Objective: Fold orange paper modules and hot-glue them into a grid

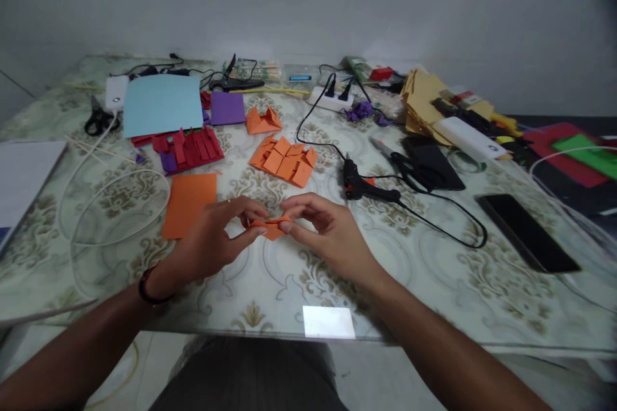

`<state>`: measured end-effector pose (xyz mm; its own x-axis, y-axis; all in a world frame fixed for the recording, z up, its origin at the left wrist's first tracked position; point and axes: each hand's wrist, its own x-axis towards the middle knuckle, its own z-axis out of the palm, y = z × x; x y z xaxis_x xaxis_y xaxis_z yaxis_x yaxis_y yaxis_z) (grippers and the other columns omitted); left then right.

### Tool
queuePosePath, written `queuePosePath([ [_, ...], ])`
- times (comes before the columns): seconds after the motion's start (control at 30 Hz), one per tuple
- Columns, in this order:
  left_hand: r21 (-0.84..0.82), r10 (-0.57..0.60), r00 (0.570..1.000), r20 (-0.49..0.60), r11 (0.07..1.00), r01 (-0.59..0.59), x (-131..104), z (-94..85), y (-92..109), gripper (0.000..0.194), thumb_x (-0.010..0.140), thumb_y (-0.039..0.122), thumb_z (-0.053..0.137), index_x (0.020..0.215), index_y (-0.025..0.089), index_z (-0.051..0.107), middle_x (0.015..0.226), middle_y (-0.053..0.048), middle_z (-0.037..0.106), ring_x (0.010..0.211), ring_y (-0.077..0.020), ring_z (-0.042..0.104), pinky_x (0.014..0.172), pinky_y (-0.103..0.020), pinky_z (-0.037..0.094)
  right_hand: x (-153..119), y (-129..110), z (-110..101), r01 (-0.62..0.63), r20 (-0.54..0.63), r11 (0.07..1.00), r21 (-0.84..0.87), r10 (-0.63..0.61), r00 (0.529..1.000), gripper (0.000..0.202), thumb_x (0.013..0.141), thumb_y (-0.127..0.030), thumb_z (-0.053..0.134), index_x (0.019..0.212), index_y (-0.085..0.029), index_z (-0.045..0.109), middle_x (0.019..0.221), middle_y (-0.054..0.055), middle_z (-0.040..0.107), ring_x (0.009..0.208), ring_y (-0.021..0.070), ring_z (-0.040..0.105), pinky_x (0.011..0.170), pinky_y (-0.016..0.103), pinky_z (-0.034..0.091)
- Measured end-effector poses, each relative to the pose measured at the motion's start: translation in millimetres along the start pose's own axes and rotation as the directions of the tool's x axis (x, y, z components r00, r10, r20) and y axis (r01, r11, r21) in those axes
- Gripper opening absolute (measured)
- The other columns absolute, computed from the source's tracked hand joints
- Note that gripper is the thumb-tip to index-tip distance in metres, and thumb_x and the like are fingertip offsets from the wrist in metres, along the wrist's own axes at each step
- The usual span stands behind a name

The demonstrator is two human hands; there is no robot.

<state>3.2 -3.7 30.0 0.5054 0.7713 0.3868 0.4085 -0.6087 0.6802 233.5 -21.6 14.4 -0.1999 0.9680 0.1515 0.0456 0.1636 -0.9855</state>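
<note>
A small folded orange paper piece (272,230) is held between both hands above the table. My left hand (216,234) pinches its left end between thumb and fingers. The right end is pinched by my right hand (328,231). Flat orange paper (189,202) lies on the table beside my left hand and is partly behind it. Beyond the hands sit a folded orange paper piece (284,160) and a smaller one (263,121). Folded red paper strips (193,149) lie to the left of these.
A black glue gun (369,189), black scissors (414,170) and a phone (527,231) lie on the right, with cables around. Light blue paper (162,106), purple paper (228,108) and a white power strip (330,98) are farther back. White cable loops lie at left.
</note>
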Motion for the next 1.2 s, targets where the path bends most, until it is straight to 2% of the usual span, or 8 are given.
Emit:
queuePosePath([
  [0.1, 0.017, -0.015, 1.000, 0.009, 1.000, 0.015, 0.3, -1.4, -0.7, 0.007, 0.093, 0.020, 0.076, 0.100, 0.022, 0.076, 0.087, 0.000, 0.082, 0.074, -0.0141, 0.075, 0.069, -0.023, 0.057, -3.2, 1.3, 1.5, 0.054, -0.037, 0.991, -0.126, -0.059, 0.998, 0.013, 0.089, -0.030, 0.081, 0.097, -0.022, 0.077, 0.089, 0.003, 0.079, 0.084, 0.0192, 0.074, 0.083, 0.035, 0.058],
  [0.23, 0.018, 0.035, 0.999, 0.013, 0.999, -0.035, 0.6, -4.8, 1.1, 0.008, 0.094, 0.014, 0.074, 0.093, 0.022, 0.076, 0.085, 0.001, 0.081, 0.073, -0.0124, 0.073, 0.071, -0.022, 0.056, -6.2, 0.9, 1.1, 0.120, -0.039, 0.970, -0.213, -0.132, 0.991, 0.020, 0.093, -0.029, 0.078, 0.111, -0.024, 0.074, 0.088, 0.001, 0.078, 0.083, 0.0191, 0.073, 0.087, 0.037, 0.056],
  [0.4, -0.051, 0.147, 0.989, 0.009, 0.988, -0.146, 2.4, -4.0, 2.1, 0.013, 0.097, 0.012, 0.069, 0.093, 0.021, 0.076, 0.092, -0.004, 0.079, 0.084, -0.0158, 0.076, 0.077, -0.027, 0.061, -2.3, -8.0, -4.4, 0.164, 0.194, 0.980, -0.115, -0.140, 0.971, 0.025, 0.102, -0.042, 0.065, 0.115, -0.022, 0.073, 0.109, 0.008, 0.074, 0.104, 0.0220, 0.070, 0.094, 0.039, 0.055],
  [0.53, -0.106, 0.169, 0.986, -0.006, 0.980, -0.169, 3.5, -3.2, 1.7, 0.011, 0.096, 0.013, 0.069, 0.095, 0.021, 0.076, 0.099, -0.006, 0.077, 0.089, -0.0179, 0.074, 0.082, -0.031, 0.062, 1.8, -12.8, -8.0, 0.018, 0.310, 1.000, -0.001, -0.016, 0.951, 0.034, 0.108, -0.047, 0.053, 0.120, -0.023, 0.073, 0.121, 0.009, 0.074, 0.114, 0.0222, 0.068, 0.103, 0.041, 0.052],
  [0.67, -0.179, 0.140, 0.990, 0.022, 0.975, -0.134, 5.1, -8.2, 4.0, 0.013, 0.094, 0.011, 0.069, 0.098, 0.022, 0.076, 0.099, -0.006, 0.075, 0.091, -0.0172, 0.073, 0.085, -0.031, 0.061, 1.7, -8.6, -9.0, -0.181, 0.350, 0.963, 0.199, 0.103, 0.931, 0.031, 0.097, -0.044, 0.073, 0.118, -0.022, 0.073, 0.108, 0.006, 0.074, 0.098, 0.0178, 0.069, 0.088, 0.033, 0.056],
  [0.9, -0.272, 0.101, 0.994, 0.038, 0.958, -0.087, 6.5, -9.3, 3.9, 0.011, 0.094, 0.015, 0.071, 0.098, 0.023, 0.077, 0.100, -0.006, 0.076, 0.093, -0.0184, 0.073, 0.085, -0.033, 0.060, -1.0, 0.0, -6.7, -0.355, 0.438, 0.858, 0.371, 0.176, 0.881, 0.029, 0.080, -0.032, 0.091, 0.095, -0.019, 0.071, 0.086, 0.000, 0.069, 0.076, 0.0122, 0.065, 0.072, 0.026, 0.055],
  [1.0, -0.263, 0.086, 0.996, 0.036, 0.962, -0.073, 5.4, -6.7, 2.3, 0.009, 0.094, 0.018, 0.072, 0.097, 0.024, 0.078, 0.101, -0.007, 0.076, 0.093, -0.0193, 0.073, 0.085, -0.034, 0.061, -0.3, 0.3, -5.4, -0.349, 0.460, 0.867, 0.357, 0.162, 0.873, 0.027, 0.080, -0.031, 0.091, 0.087, -0.018, 0.069, 0.085, 0.000, 0.067, 0.074, 0.0113, 0.063, 0.071, 0.026, 0.054],
  [1.2, -0.323, 0.045, 0.995, 0.091, 0.946, -0.013, 4.5, -11.2, 4.0, 0.012, 0.099, 0.018, 0.065, 0.102, 0.022, 0.076, 0.106, -0.008, 0.076, 0.099, -0.0200, 0.073, 0.092, -0.036, 0.058, 1.6, -3.4, -5.8, -0.205, 0.381, 0.930, 0.305, 0.078, 0.921, 0.024, 0.086, -0.034, 0.087, 0.086, -0.019, 0.068, 0.098, 0.004, 0.068, 0.091, 0.0152, 0.066, 0.084, 0.031, 0.056],
])
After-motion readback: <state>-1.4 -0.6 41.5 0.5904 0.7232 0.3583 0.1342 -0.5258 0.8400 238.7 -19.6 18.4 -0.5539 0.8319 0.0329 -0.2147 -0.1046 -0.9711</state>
